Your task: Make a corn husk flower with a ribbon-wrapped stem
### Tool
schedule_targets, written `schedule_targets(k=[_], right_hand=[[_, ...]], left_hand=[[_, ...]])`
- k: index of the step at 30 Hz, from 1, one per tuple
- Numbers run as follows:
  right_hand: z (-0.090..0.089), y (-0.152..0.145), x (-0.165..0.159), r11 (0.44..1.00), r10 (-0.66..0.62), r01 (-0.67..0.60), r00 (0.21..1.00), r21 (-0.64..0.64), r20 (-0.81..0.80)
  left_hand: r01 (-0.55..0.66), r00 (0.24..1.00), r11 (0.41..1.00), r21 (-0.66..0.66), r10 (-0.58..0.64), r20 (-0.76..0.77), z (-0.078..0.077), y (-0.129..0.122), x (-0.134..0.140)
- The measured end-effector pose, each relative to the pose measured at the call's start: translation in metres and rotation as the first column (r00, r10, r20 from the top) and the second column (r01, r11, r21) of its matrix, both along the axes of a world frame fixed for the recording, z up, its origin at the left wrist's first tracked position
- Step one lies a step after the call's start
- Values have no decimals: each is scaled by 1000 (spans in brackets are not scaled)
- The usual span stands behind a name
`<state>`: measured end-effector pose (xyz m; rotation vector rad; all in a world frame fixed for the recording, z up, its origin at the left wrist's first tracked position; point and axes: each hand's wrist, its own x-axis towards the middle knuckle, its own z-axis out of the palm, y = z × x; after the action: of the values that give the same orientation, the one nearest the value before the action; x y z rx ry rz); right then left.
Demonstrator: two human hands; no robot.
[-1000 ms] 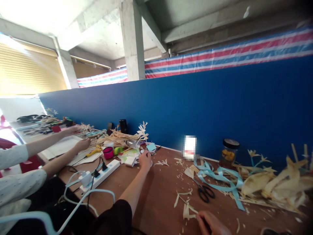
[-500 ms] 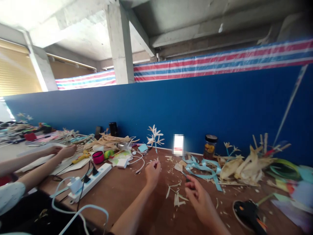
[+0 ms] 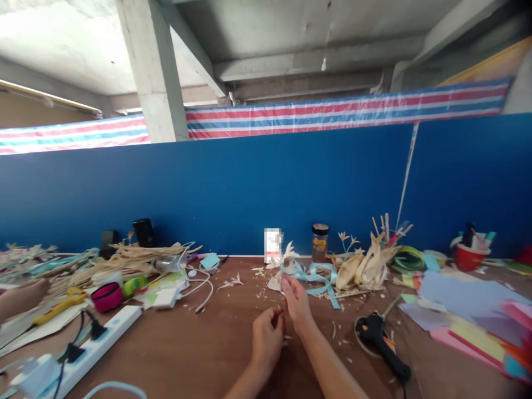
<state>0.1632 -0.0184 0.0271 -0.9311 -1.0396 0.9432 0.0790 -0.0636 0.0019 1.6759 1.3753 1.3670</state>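
Note:
A pale husk flower (image 3: pixel 287 252) on a thin light-blue stem (image 3: pixel 281 272) rises from my right hand (image 3: pixel 298 302), whose fingers pinch the stem. My left hand (image 3: pixel 268 335) sits just below and to the left, its fingertips curled together. Whatever those fingertips hold, if anything, is hidden. Light-blue ribbon (image 3: pixel 318 276) lies in loose curls behind my right hand. Small pale scraps are scattered around both hands.
A glue gun (image 3: pixel 380 341) lies at right, near coloured paper sheets (image 3: pixel 461 299). Dried husks (image 3: pixel 366 269) and a black-lidded jar (image 3: pixel 320 243) stand behind. At left are a power strip (image 3: pixel 100 346), a pink roll (image 3: pixel 107 297) and another person's hand (image 3: pixel 31 291).
The view has turned right. My hands have come close together. The flower, earlier upright above my left hand, now leans above my right hand, which pinches its stem.

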Motion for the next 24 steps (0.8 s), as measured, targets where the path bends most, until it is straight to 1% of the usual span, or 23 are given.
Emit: schedule_targets(k=[2,5,7,10,13,16,17,19,20,22,23,24], right_hand=[[1,-1,4,1000,-31,30,999,-7,-24],[2,1,6,998,-62,60,994,-23,-91],[0,2,5,996,-59,47,982,-70,-181],[-5,4,3,990,-46,5,955,-140,-292],[-6,4,2,987,-40,-13,944,-159,-328],[-5,2,2,987,-31,-25,939,-158,-342],[-4,1,2,987,-28,-28,939,-157,-342],[-2,-1,3,987,-20,-36,940,-157,-340],[-2,-1,2,987,-17,-39,941,-158,-337],[-1,-2,1,986,-26,-30,944,-166,-328],[-2,-3,-1,985,-37,-21,945,-173,-325],[-3,-3,-2,984,-51,-8,945,-180,-323]], left_hand=[[3,1000,1000,-4,-3,-18,-2,-3,1],[-3,999,997,-73,0,-40,-2,-7,3],[0,999,993,-114,-6,-47,-2,-10,3],[40,998,990,-133,-45,-32,-3,-13,4],[106,994,983,-149,-106,6,-7,-13,5],[99,995,984,-149,-97,25,-8,-10,0],[68,997,988,-139,-65,27,-5,-8,-4],[-11,1000,995,-97,14,28,5,-1,-13],[-86,996,995,-42,87,31,12,3,-17],[-214,977,968,128,209,51,29,11,-26],[-248,969,951,184,243,49,37,16,-29],[-251,968,946,204,249,38,45,19,-32]])
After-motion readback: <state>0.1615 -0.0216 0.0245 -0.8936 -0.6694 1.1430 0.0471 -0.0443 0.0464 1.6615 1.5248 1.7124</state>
